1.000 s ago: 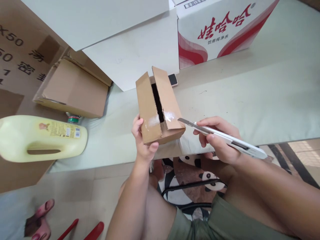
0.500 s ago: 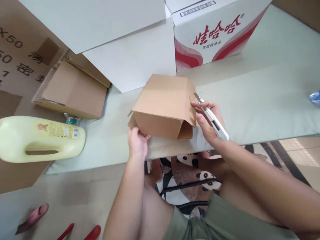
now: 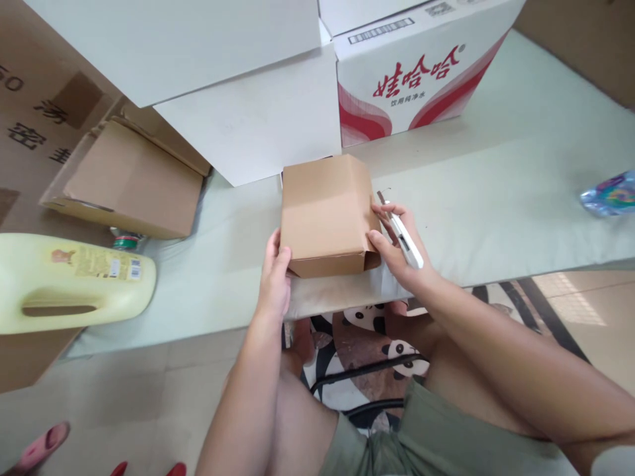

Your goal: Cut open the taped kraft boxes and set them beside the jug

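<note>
A small brown cardboard box (image 3: 325,208) lies on the pale green cloth in front of me, one flap at its near right corner slightly bent out. My left hand (image 3: 274,274) grips the box's near left corner, thumb on its edge. On the opposite side, my right hand (image 3: 399,241) touches the box with its fingertips and thumb. It also holds a white utility knife (image 3: 407,243) across the fingers, with the metal blade (image 3: 381,197) extended and pointing away from me, close to the box's right side.
White cartons (image 3: 258,119) and a red-and-white water carton (image 3: 407,92) stand behind the box. To the left are a pale yellow jug (image 3: 124,284) and another cardboard box (image 3: 131,178). A blue plastic packet (image 3: 610,195) lies at the far right.
The box has gone from tilted to lying flatter on the cloth, its flaps more closed. My left hand has shifted from under the corner to its side. The knife stays in my right hand.
</note>
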